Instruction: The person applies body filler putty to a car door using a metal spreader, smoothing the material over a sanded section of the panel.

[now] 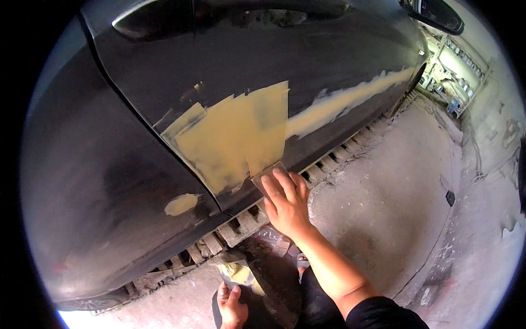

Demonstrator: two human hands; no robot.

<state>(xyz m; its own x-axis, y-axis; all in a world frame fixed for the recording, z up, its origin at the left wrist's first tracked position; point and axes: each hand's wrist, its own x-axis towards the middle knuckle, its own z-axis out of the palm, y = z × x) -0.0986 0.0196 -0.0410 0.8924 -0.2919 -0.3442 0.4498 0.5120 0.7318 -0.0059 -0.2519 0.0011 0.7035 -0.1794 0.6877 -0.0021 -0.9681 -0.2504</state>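
My right hand [287, 205] presses a flat, thin filler spreader [264, 185] against the lower part of a dark car door [339, 60], its fingers laid over the back of it. Just above the spreader, a broad patch of yellow body filler [235, 137] covers the panel. Low in front of me, my left hand [233, 308] grips a small flat board [256, 286] by its near edge, thumb on top. A lump of yellow filler [235, 272] lies on that board.
A sanded yellow streak [350, 101] runs along the door toward the far right. On the left panel is a smaller filler spot [181, 204]. Slatted supports [205, 247] lie under the car's sill. A cable [424, 263] crosses the concrete floor [378, 208]; shelves [457, 68] stand at the back right.
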